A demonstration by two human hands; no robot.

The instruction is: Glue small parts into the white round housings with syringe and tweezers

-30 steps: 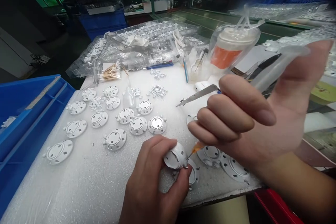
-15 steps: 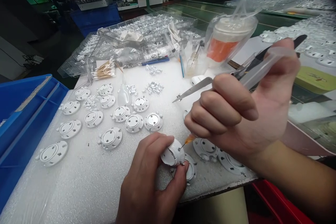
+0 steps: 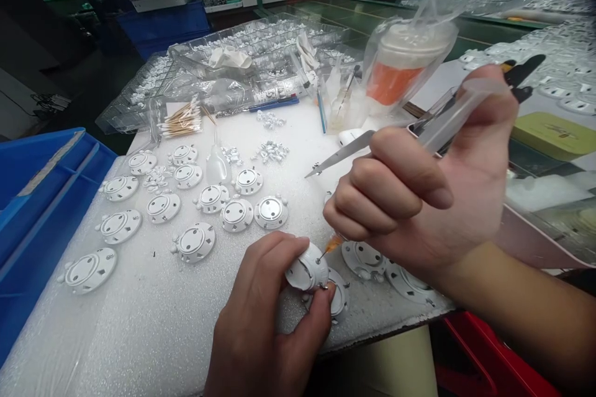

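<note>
My left hand (image 3: pixel 267 313) pinches a small white round plastic part (image 3: pixel 305 272) between fingers and thumb, tilted up near the board's front edge. A translucent syringe (image 3: pixel 449 118) is gripped in the fist of my right hand (image 3: pixel 410 198). Its orange dispensing tip (image 3: pixel 333 243) emerges below the fist, and the thin needle meets a small spot on the part's side. The same fist also holds metal tweezers (image 3: pixel 342 154), which point left. Under the held part lies another white disc part (image 3: pixel 339 298), partly hidden by my thumb.
Several white disc parts (image 3: pixel 195 242) lie across the white foam board (image 3: pixel 153 322). Behind them are a squeeze bottle (image 3: pixel 217 164), small white pieces (image 3: pixel 271 151), cotton swabs (image 3: pixel 181 121) and a bagged cup (image 3: pixel 395 68). A blue crate (image 3: pixel 46 198) stands left, a yellow box (image 3: pixel 554 134) right.
The whole view has shifted slightly. My right hand has tilted a little, while the needle stays at the side of the white part. My left hand keeps its hold.
</note>
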